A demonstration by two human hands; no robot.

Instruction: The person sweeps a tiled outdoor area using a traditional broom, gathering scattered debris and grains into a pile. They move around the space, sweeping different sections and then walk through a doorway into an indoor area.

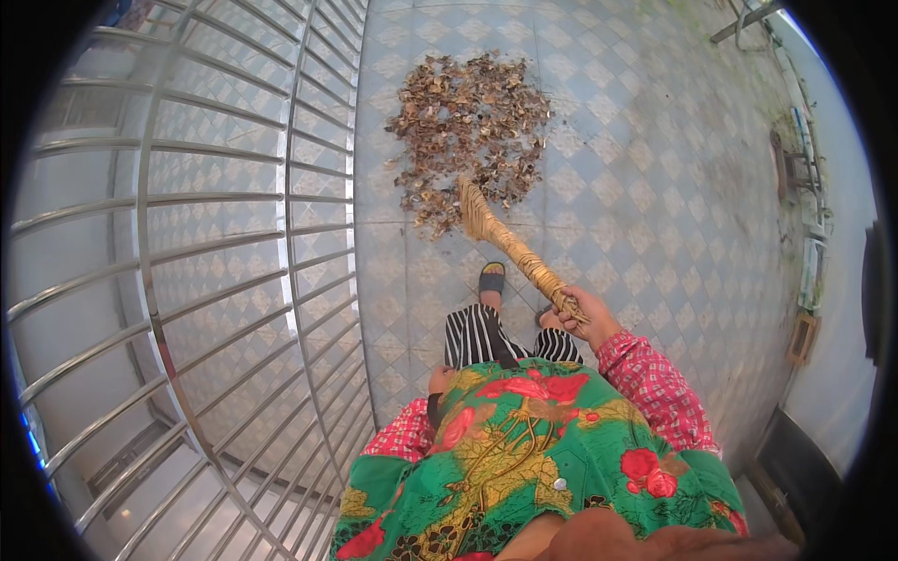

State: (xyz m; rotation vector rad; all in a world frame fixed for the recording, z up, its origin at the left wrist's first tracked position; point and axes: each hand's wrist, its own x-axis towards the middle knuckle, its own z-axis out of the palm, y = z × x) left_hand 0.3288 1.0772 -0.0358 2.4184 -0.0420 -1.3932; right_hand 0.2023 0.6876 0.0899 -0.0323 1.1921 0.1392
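My right hand [589,315] is closed around the bound handle end of a straw hand broom [523,256]. The broom slants up and to the left, and its bristle end lies at the lower edge of a loose patch of brown dried pieces [470,119] spread on the tiled floor. What these pieces are, I cannot tell. My left hand [440,379] hangs by my left thigh, partly hidden by the green floral shirt; its fingers do not show clearly. A dark sandal [492,276] is on my left foot, just below the patch.
A shiny metal railing [286,203] runs along my left side. Patterned floor tiles [631,210] stretch to the right, towards a pale wall [842,189] with several objects along its foot, among them a small wooden frame [802,339] and a dark panel [796,456].
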